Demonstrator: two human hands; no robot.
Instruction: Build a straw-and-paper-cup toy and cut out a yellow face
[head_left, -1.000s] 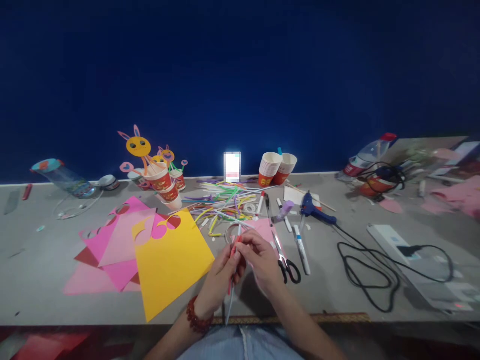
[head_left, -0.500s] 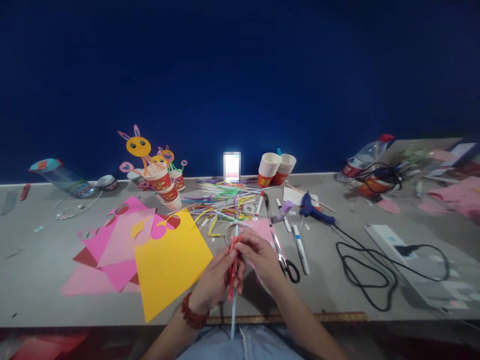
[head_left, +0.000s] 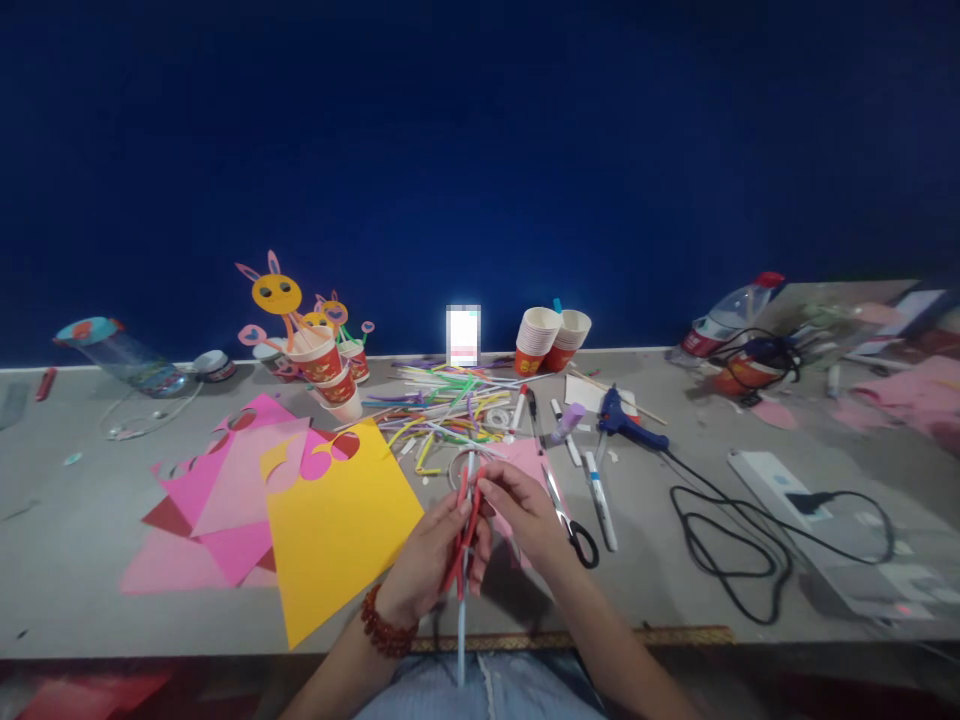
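Observation:
Near the table's front edge, my left hand [head_left: 433,548] is closed on red strips [head_left: 460,562], with a beaded bracelet on that wrist. My right hand [head_left: 517,508] pinches the upper part of the same strips, its thumb and fingers pressed together. A pale blue stick [head_left: 462,640] runs upright between both hands, its lower end over my lap and its top end above my fingers. The red strips lie along this stick. Scissors [head_left: 571,528] rest just right of my right hand, and pink paper [head_left: 521,458] lies partly behind it.
Yellow paper [head_left: 341,530] and pink sheets [head_left: 232,500] lie left. Behind my hands are colourful sticks [head_left: 442,400] and stacked paper cups [head_left: 538,340]. Decorated cups [head_left: 315,360] stand back left. A blue glue gun [head_left: 630,425], its cord and a power strip [head_left: 802,520] lie right.
The lower ends of the red strips have spread and swung slightly left. The bottom of the pale blue stick has shifted a little left. Both hands keep their hold.

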